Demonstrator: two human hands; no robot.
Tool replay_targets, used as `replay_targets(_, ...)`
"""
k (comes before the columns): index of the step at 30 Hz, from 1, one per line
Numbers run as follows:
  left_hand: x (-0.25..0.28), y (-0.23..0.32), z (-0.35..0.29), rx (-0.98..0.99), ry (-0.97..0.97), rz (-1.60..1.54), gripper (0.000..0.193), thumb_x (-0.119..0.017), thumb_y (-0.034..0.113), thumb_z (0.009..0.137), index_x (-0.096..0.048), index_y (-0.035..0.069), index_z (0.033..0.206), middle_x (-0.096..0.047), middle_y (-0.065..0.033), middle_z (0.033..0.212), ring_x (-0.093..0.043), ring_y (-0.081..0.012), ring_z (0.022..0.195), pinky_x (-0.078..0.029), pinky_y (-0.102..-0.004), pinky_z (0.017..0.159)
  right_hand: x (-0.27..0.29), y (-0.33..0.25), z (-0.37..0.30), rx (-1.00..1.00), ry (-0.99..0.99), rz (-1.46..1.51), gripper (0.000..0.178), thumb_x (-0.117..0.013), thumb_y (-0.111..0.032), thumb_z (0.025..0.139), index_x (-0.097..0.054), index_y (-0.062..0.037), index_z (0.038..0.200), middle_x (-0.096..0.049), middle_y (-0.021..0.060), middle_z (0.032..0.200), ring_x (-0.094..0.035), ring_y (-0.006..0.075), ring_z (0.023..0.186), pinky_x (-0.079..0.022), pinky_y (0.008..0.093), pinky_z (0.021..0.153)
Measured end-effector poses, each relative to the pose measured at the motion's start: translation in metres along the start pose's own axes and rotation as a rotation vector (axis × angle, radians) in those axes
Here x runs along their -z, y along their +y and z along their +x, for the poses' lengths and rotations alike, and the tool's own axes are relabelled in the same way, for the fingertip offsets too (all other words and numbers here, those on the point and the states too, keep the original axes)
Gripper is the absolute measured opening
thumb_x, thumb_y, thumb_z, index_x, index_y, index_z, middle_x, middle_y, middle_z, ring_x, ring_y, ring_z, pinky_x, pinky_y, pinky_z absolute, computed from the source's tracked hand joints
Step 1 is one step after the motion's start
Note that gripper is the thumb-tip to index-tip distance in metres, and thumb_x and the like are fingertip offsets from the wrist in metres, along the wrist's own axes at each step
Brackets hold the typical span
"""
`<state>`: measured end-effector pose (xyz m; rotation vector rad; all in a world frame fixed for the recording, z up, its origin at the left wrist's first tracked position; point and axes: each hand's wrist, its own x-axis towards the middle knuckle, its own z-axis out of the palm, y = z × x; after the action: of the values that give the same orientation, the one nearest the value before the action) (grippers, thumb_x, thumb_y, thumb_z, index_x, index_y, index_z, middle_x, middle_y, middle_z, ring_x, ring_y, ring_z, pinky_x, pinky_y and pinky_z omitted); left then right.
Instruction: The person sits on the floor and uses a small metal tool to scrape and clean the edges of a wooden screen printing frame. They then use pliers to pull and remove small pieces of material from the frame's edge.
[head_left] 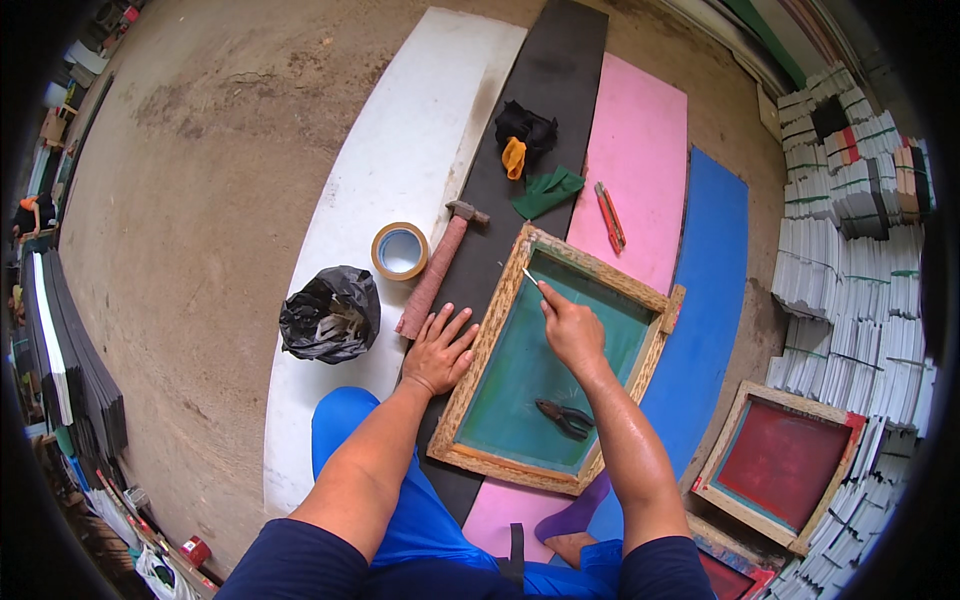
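Note:
A wooden screen-printing frame (455,400) with green mesh (500,385) lies tilted across the boards before me. My right hand (572,328) is closed in a pinch on a thin white stick (530,276), its tip by the frame's upper left inner edge. My left hand (438,350) rests flat, fingers spread, on the black board with its fingertips against or close to the frame's left side. Pliers (565,418) with dark handles lie on the mesh. A hammer (440,262) with a wrapped reddish handle lies just beyond my left hand.
Left of the hammer are a tape roll (400,251) and a black plastic bag (331,314). Farther off lie black and orange cloth (526,135), green cloth (548,192) and a red box cutter (609,218). Red-mesh frames (785,465) and stacked white bundles (850,270) stand right.

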<state>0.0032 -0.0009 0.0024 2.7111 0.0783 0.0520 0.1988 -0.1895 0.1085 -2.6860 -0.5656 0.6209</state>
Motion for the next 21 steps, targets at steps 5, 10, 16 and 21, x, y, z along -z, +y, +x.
replay_targets(5,0.002,0.002,0.001,-0.005,-0.003,-0.034,0.048,-0.054,0.034,0.099,-0.064,0.015,0.142,-0.041,-0.0072,0.164,-0.028,-0.0331,0.155,-0.024,-0.0516,0.125,0.004,-0.018,0.003,-0.009,-0.046,-0.246,0.037,-0.058,-0.030,0.102,-0.066,-0.0293,0.138,-0.073,0.0203,0.087,-0.071,0.0439,0.082,-0.058,0.0534,0.075)
replay_targets(10,0.001,0.004,0.000,0.006,-0.032,0.041,0.049,-0.051,0.037,0.101,-0.061,0.019,0.145,-0.038,-0.0035,0.166,-0.026,-0.0302,0.156,-0.022,-0.0495,0.126,-0.004,-0.004,0.008,-0.008,-0.080,0.009,0.044,-0.054,-0.025,0.102,-0.060,-0.0251,0.145,-0.074,0.0242,0.090,-0.072,0.0447,0.082,-0.058,0.0560,0.076)
replay_targets(16,0.003,0.002,-0.001,0.011,-0.031,0.040,0.049,-0.051,0.038,0.101,-0.061,0.019,0.145,-0.038,-0.0037,0.166,-0.026,-0.0303,0.156,-0.021,-0.0498,0.126,0.005,-0.003,0.010,-0.003,-0.162,-0.052,0.038,-0.057,-0.026,0.102,-0.066,-0.0239,0.139,-0.075,0.0220,0.102,-0.071,0.0470,0.089,-0.057,0.0559,0.082)
replay_targets(21,0.002,0.003,0.004,-0.008,-0.028,0.046,0.049,-0.051,0.038,0.101,-0.062,0.018,0.145,-0.039,-0.0041,0.165,-0.027,-0.0305,0.156,-0.022,-0.0498,0.126,-0.038,0.041,0.015,0.097,-0.002,0.458,0.038,-0.061,-0.027,0.102,-0.066,-0.0234,0.140,-0.073,0.0236,0.113,-0.071,0.0451,0.101,-0.056,0.0496,0.089)
